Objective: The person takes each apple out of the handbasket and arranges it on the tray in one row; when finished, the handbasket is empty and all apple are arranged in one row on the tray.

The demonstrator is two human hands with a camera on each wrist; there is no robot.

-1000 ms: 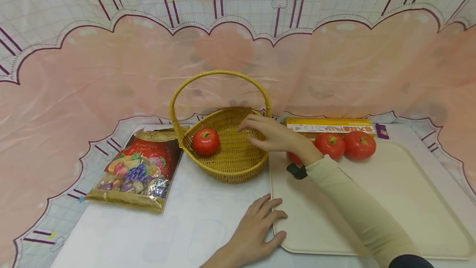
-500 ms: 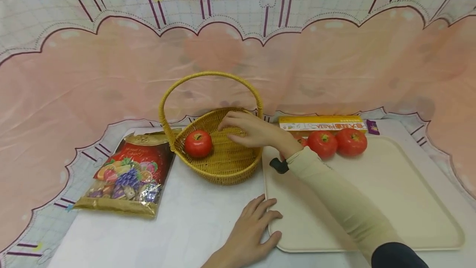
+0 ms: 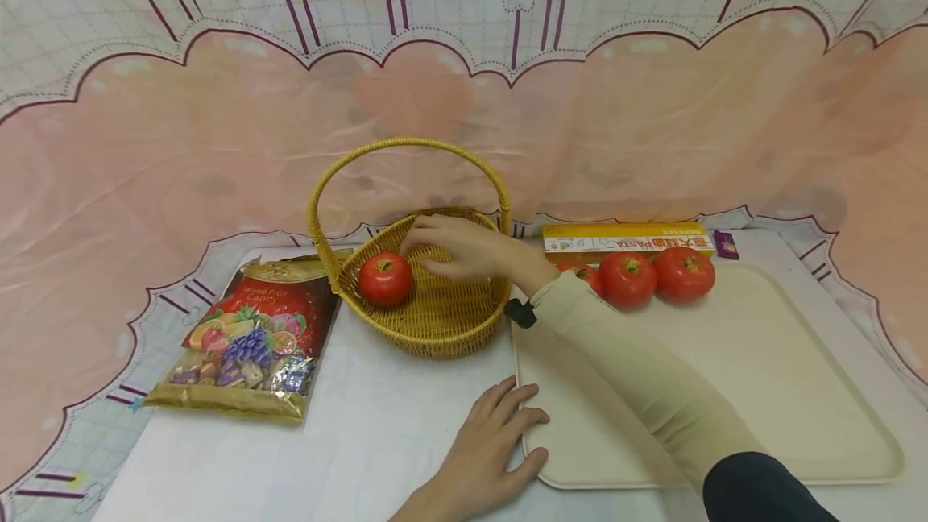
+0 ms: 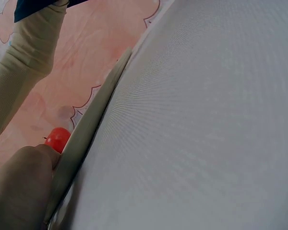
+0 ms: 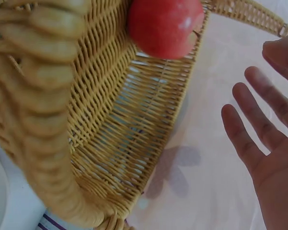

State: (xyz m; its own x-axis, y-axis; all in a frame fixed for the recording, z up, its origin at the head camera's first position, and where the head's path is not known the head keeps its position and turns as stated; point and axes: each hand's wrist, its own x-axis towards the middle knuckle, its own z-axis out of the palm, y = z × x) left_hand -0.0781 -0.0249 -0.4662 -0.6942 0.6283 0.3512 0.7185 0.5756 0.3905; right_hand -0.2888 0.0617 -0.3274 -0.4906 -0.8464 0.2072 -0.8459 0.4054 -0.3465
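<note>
A red tomato (image 3: 386, 279) lies in the left part of the yellow wicker basket (image 3: 442, 341). My right hand (image 3: 464, 248) hovers over the basket, just right of this tomato, its fingers reaching toward it and holding nothing. In the right wrist view, the fingers (image 5: 264, 127) are spread and relaxed, apart from the tomato (image 5: 165, 26). My left hand (image 3: 489, 457) rests with spread fingers at the left edge of the cream tray (image 3: 725, 401). Two tomatoes, one at the middle (image 3: 627, 279) and one at the right (image 3: 684, 274), sit on the tray's far side; a third is partly hidden by my right forearm.
A bag of mixed fruit candy (image 3: 250, 337) lies left of the basket. Behind the tomatoes is a yellow and white pasta box (image 3: 627, 237), with a small purple wrapped candy (image 3: 725, 244) at its right end. A patterned curtain (image 3: 638, 127) hangs behind the table.
My right hand has moved left over the basket, closer to the tomato inside. The head view has shifted slightly. My left hand stays at the tray edge.
</note>
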